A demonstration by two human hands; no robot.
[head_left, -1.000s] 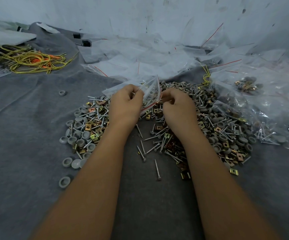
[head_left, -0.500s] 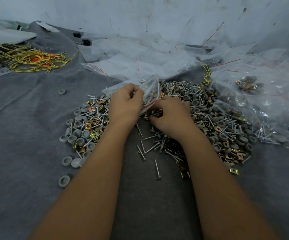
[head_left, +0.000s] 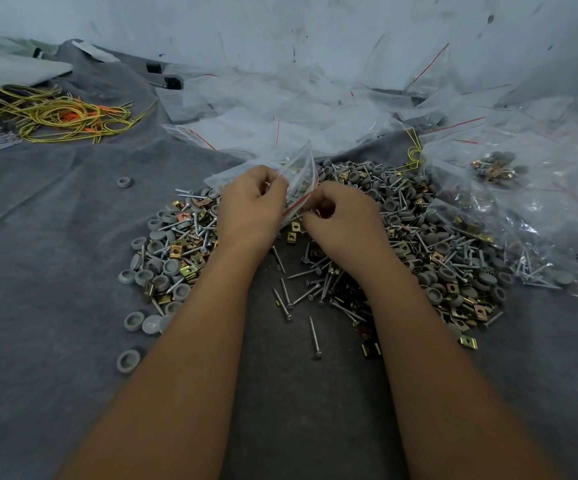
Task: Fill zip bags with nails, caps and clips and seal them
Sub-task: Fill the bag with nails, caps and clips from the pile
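We see bare grey cloth (head_left: pixel 55 271) open to the left and between the forearms, while the heap of nails, caps and clips (head_left: pixel 419 244) and a drift of empty zip bags (head_left: pixel 280 109) crowd the far and right sides. The left hand (head_left: pixel 251 209) pinches a clear zip bag (head_left: pixel 301 174) upright above the heap, fingers curled round its edge. The right hand (head_left: pixel 341 216) curls at the bag's red-striped mouth; we cannot tell what its fingertips hold.

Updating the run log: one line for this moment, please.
stage: filling | left hand: holds zip bag open | right hand: pinching at bag mouth, contents unclear | pile of nails, caps, clips: underneath
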